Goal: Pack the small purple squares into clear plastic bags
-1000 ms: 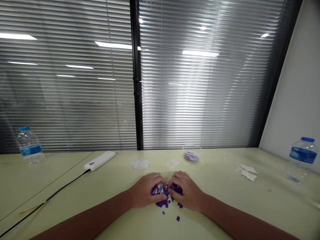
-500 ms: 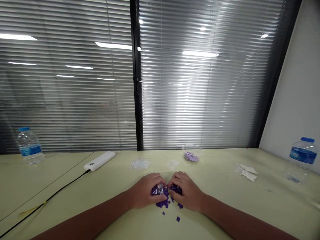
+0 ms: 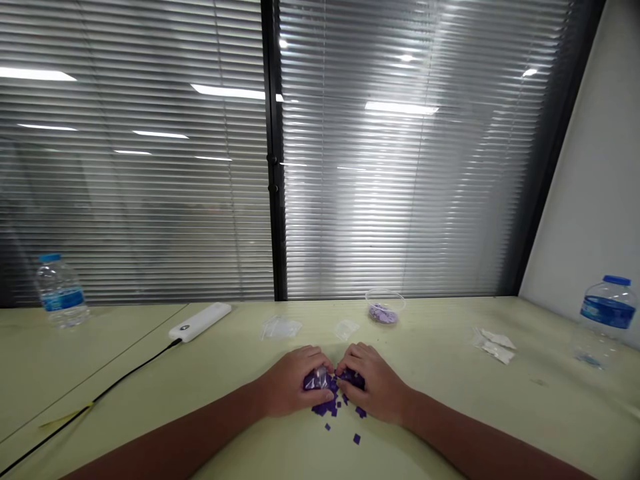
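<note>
My left hand [image 3: 293, 383] curls around a clear, shiny plastic bag [image 3: 316, 379] of purple pieces, thumb along its near side. Facing it, my right hand [image 3: 381, 388] is closed round a dark purple bunch of pieces [image 3: 354, 379]; whether plastic wraps this bunch too I cannot tell. The fingertips of both hands almost meet over the gap between. Small flat purple squares [image 3: 330, 404] lie in a loose heap there on the table. A few single squares [image 3: 357, 439] are scattered nearer to me.
Behind my hands lie clear plastic bags [image 3: 281, 327], a smaller clear bag [image 3: 346, 329] and a transparent bowl [image 3: 395, 305] with light purple pieces. A white power bank [image 3: 200, 322] with a black cable is at left. Water bottles [image 3: 63, 300] stand at both sides; white packets [image 3: 497, 344] lie at right.
</note>
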A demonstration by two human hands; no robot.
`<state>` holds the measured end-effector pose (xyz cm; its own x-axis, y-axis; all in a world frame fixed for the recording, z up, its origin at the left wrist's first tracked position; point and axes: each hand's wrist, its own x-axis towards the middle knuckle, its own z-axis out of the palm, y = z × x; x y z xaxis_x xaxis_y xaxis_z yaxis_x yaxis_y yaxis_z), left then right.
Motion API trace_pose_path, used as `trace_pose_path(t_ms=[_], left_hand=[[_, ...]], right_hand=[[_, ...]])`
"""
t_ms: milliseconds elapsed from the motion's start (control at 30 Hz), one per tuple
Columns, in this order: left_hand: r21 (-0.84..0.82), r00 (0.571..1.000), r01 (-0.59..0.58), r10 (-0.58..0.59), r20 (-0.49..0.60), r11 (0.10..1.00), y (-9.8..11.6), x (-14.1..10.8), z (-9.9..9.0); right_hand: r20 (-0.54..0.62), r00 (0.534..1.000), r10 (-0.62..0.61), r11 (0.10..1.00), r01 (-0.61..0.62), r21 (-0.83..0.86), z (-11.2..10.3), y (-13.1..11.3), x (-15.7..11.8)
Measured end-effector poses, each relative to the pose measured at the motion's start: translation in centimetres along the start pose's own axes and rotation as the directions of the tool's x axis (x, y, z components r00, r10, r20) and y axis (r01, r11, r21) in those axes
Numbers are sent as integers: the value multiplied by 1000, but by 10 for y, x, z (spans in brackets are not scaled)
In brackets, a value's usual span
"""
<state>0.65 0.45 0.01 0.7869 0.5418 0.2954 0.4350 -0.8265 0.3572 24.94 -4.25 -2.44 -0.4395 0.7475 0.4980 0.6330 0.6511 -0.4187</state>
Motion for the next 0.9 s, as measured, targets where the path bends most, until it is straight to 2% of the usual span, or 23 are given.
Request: trace_pose_path(t_ms=[500, 900], left_hand=[[20, 1000, -7, 7, 16, 1000, 2, 1, -3], [-33, 999, 28, -29, -38, 999, 7, -3, -5]], right_hand=[[-11, 1000, -3, 1000, 3, -6, 2, 3, 0], [-8, 1000, -17, 1000, 17, -12, 3, 4, -1]])
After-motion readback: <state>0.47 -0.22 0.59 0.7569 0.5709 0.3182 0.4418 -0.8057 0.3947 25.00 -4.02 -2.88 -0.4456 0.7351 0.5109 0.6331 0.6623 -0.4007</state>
